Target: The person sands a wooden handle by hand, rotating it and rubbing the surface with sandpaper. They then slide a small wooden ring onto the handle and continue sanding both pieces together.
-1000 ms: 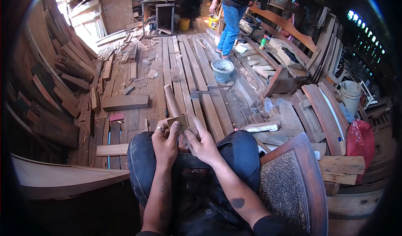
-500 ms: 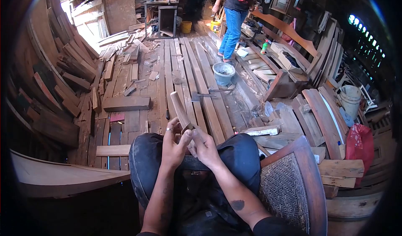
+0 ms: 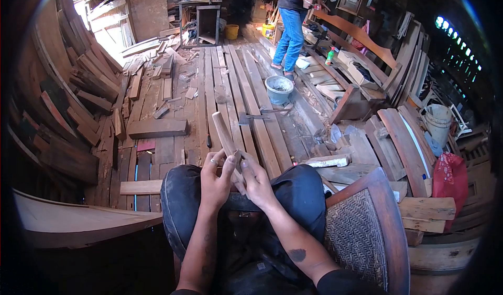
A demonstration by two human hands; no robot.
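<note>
A pale wooden stick (image 3: 223, 131) with a rounded upper end slants up and to the left above my lap. My left hand (image 3: 215, 179) is closed around its middle, thumb pressed along the wood, a ring on one finger. Lower down, my right hand (image 3: 256, 183) grips the same stick, its thumb also resting on the surface. Part of the lower end shows between the palms; the fingers hide the rest. On the floor ahead lies a tool with a flat metal head (image 3: 244, 118), and a thin dark-handled tool (image 3: 208, 140) is left of the stick.
Long boards (image 3: 241, 85) run away along the floor. A thick wood block (image 3: 159, 129) lies left, and a woven-panel chair (image 3: 356, 232) stands at my right. Farther off are a pale bucket (image 3: 279, 92) and a standing person in jeans (image 3: 291, 36). Timber leans along both sides.
My left thumb has shifted on the stick and my hands are slightly farther apart, exposing more of its lower part. The person behind has turned and raised their hands.
</note>
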